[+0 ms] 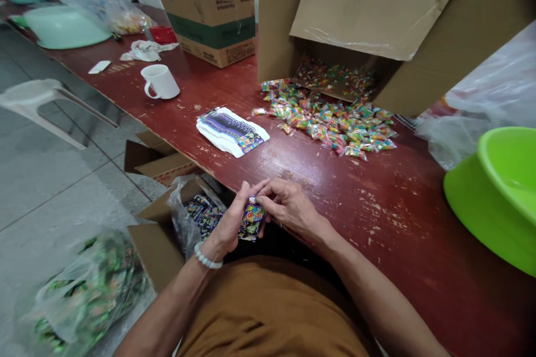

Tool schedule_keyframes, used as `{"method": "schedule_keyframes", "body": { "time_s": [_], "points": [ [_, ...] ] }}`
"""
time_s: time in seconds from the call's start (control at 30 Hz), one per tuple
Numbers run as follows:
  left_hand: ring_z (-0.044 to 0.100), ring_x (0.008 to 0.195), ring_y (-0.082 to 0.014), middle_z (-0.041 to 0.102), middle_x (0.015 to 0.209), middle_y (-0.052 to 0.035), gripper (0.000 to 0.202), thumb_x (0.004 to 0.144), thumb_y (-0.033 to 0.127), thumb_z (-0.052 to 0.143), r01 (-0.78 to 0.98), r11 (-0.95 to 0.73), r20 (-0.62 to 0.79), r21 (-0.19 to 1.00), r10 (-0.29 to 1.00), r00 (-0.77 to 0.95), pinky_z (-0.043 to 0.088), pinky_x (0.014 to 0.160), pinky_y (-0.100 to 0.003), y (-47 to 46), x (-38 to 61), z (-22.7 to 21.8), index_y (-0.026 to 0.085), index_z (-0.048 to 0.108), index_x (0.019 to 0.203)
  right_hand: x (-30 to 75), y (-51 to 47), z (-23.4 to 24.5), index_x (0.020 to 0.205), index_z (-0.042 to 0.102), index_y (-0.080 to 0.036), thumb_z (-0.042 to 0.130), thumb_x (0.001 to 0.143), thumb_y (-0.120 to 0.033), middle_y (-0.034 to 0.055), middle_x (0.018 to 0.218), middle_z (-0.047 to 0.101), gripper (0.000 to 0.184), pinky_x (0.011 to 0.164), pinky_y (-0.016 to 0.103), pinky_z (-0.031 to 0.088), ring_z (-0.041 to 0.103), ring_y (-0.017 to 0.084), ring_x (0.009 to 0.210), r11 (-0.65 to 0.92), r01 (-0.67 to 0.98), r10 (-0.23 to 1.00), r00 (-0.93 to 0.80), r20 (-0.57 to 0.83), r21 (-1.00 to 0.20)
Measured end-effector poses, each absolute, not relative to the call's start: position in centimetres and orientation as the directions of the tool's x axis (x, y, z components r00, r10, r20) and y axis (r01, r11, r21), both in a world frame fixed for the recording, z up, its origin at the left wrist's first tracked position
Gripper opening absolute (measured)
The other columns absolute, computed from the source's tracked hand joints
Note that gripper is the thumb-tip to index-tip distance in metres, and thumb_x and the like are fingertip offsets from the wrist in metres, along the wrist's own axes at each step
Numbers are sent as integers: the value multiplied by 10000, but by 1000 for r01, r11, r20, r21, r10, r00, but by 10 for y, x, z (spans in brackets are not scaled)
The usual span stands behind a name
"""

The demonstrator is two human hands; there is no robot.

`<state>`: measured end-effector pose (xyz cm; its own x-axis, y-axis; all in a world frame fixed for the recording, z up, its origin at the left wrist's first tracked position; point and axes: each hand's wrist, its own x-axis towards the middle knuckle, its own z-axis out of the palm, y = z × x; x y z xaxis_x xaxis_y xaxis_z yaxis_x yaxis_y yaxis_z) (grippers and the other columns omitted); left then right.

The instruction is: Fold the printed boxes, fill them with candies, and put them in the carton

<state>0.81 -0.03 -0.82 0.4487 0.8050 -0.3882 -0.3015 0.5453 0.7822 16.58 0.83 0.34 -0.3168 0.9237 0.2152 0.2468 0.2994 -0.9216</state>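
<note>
My left hand (229,224), with a beaded bracelet at its wrist, is closed around a small dark printed packet (253,220) at the table's near edge. My right hand (288,201) pinches the packet's top edge between thumb and fingers. Whether that edge is open or sealed cannot be made out. Ahead of my hands lies a fanned stack of flat purple-and-white printed bags (230,131). Beyond it, clear-wrapped colourful candies (326,117) spill from a cardboard box (352,14) tipped on its side.
A white mug (161,81) and a closed carton (211,17) stand farther back on the red table (335,192). At the right is a green basin (494,195). Below left, an open box (159,237) holds dark packets, beside a plastic bag (90,290) and a white stool (33,95).
</note>
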Motion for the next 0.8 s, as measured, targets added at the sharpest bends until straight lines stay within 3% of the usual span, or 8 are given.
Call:
{"method": "schedule_keyframes", "body": {
  "time_s": [0.1, 0.2, 0.33, 0.4, 0.5, 0.57, 0.73, 0.8],
  "points": [
    [575, 393, -134, 747, 748, -82, 661, 932, 641, 468, -338, 590, -418, 733, 783, 460, 453, 377, -233, 1, 8, -7, 143, 634, 1333, 167, 4, 7, 828, 703, -204, 583, 940, -210, 40, 932, 744, 164, 801, 310, 516, 671, 156, 822, 410, 289, 886, -352, 303, -865],
    [645, 472, -159, 768, 841, -90, 483, 977, 467, 481, -425, 615, -462, 665, 785, 413, 515, 433, -256, 4, 10, -4, 135, 660, 1279, 164, -8, 2, 999, 679, -209, 609, 950, -298, 78, 1117, 709, 124, 934, 378, 487, 646, 201, 1033, 449, 293, 864, -382, 327, -844],
    [741, 752, -208, 770, 965, -113, 400, 1007, 361, 445, -551, 608, -507, 572, 789, 346, 608, 704, -316, 10, 10, -1, 107, 679, 1207, 155, -19, -10, 1385, 459, -176, 867, 652, -478, 179, 1415, 530, 891, 1012, 510, 426, 503, 340, 1245, 503, 496, 852, -422, 310, -708],
    [743, 848, -227, 765, 990, -112, 393, 1006, 386, 457, -580, 597, -517, 555, 793, 322, 603, 795, -347, 12, 9, 0, 115, 679, 1185, 148, -17, -14, 1438, 392, -180, 880, 602, -401, 185, 1448, 491, 992, 1014, 535, 406, 478, 363, 1246, 489, 603, 867, -420, 270, -630],
    [729, 926, -223, 753, 1042, -91, 373, 959, 445, 567, -571, 547, -483, 612, 830, 278, 582, 847, -330, 12, 6, 0, 147, 670, 1159, 138, -8, -13, 1352, 461, -163, 799, 603, -261, 190, 1368, 534, 827, 983, 525, 411, 497, 359, 1190, 472, 677, 879, -406, 249, -565],
    [716, 949, -199, 740, 1084, -64, 395, 892, 454, 675, -512, 476, -420, 715, 878, 229, 565, 850, -286, 10, 3, -2, 177, 648, 1173, 133, -2, -11, 1272, 506, -149, 791, 590, -266, 193, 1290, 564, 749, 949, 516, 427, 512, 360, 1152, 465, 679, 882, -412, 231, -568],
    [667, 660, -144, 714, 915, -11, 559, 828, 528, 712, -210, 363, -366, 908, 930, 22, 543, 643, -268, 5, -29, -29, 231, 539, 1269, 139, 30, -17, 1361, 428, -210, 893, 556, -455, 154, 1361, 510, 962, 964, 475, 458, 520, 325, 1197, 526, 492, 806, -547, 224, -694],
    [651, 623, -180, 686, 845, -10, 598, 848, 598, 632, -17, 324, -323, 946, 939, -115, 543, 623, -328, 4, -54, -50, 235, 509, 1308, 149, 60, -22, 1401, 398, -207, 865, 644, -475, 160, 1387, 487, 929, 997, 457, 451, 503, 311, 1245, 485, 501, 854, -445, 267, -717]
  ]
}}
